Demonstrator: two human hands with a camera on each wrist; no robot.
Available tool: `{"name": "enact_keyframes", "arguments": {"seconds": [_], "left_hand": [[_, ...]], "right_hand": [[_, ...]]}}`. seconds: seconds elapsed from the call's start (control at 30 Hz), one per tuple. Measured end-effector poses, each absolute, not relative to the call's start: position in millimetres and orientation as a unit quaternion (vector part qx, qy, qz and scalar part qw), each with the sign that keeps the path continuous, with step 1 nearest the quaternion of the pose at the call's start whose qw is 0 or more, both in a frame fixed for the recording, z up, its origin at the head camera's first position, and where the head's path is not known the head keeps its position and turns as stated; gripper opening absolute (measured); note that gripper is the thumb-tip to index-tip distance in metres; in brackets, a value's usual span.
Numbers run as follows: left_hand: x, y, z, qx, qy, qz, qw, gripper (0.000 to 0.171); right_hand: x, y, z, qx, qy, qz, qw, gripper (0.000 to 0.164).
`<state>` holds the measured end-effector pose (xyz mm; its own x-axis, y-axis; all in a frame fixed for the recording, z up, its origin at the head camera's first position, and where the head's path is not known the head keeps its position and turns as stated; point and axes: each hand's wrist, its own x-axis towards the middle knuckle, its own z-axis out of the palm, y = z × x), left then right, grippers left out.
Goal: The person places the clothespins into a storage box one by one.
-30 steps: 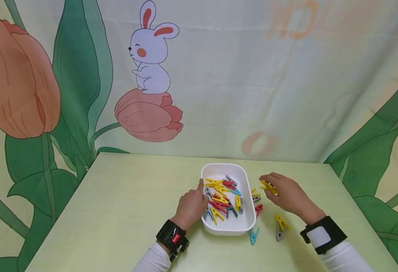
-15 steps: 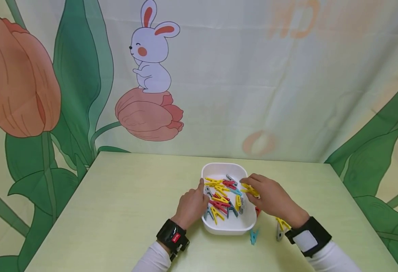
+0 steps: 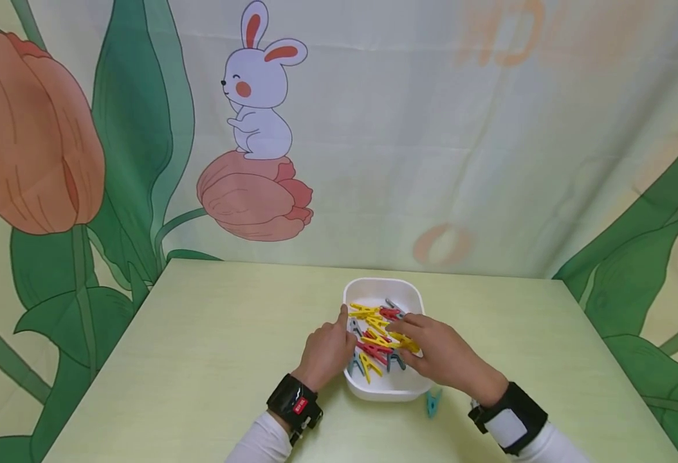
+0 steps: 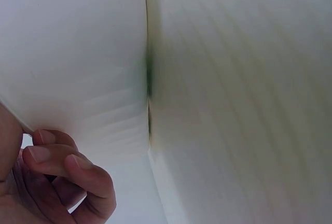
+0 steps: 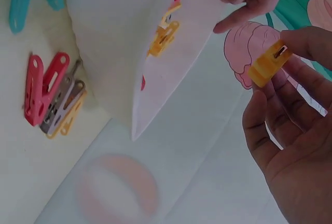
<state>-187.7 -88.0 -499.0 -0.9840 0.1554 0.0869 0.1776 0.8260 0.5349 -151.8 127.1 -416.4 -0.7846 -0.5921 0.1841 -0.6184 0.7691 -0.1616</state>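
A white plastic tub [image 3: 388, 389] holds a jumble of yellow, red, grey and blue clothespins [image 3: 369, 366]. My left hand [image 3: 327, 347] holds the tub's left side, with a finger along the rim; the left wrist view shows its curled fingers [image 4: 93, 177] against the outer wall. Over the tub's right half, my right hand [image 3: 446, 354] pinches a yellow clothespin [image 5: 268, 66] between thumb and fingers. That clothespin is above the pile in the head view. The right hand covers part of the tub's right rim and some clothespins inside.
A blue clothespin [image 3: 433, 404] lies on the table [image 3: 229, 360] by the tub's front right corner. Red [image 5: 35, 89], grey [image 5: 63, 105] and yellow [image 5: 74, 116] clothespins lie beside the tub in the right wrist view. A printed curtain [image 3: 374, 161] hangs behind the table.
My right hand has carried the yellow clothespin leftward from the table's right side, across the rim to over the tub. The left hand and the tub stay in place.
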Motion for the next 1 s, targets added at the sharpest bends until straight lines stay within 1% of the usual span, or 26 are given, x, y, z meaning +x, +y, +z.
{"name": "enact_keyframes", "arguments": {"seconds": [0.2, 0.37, 0.6, 0.77, 0.83, 1.0], "left_hand": [[-187, -88, -499, -0.088, -0.955, -0.281, 0.024, 0.062], [-187, -88, -500, -0.089, -0.956, -0.279, 0.024, 0.063], [-187, -88, -500, -0.087, -0.955, -0.281, 0.026, 0.062], [-187, -88, -500, -0.088, -0.954, -0.285, 0.025, 0.062], [-187, -88, -500, -0.09, -0.954, -0.285, 0.026, 0.062], [-187, -87, -499, -0.094, -0.956, -0.277, 0.034, 0.062]], "right_hand": [[-147, 124, -428, 0.342, -0.933, 0.1, 0.057, 0.034], [-145, 120, -435, 0.343, -0.934, 0.091, 0.038, 0.034], [-145, 117, -440, 0.354, -0.93, 0.084, 0.051, 0.036], [-144, 115, -441, 0.339, -0.937, 0.086, 0.026, 0.039], [-143, 116, -442, 0.333, -0.938, 0.095, 0.009, 0.049], [-141, 117, -445, 0.322, -0.937, 0.127, -0.043, 0.091]]}}
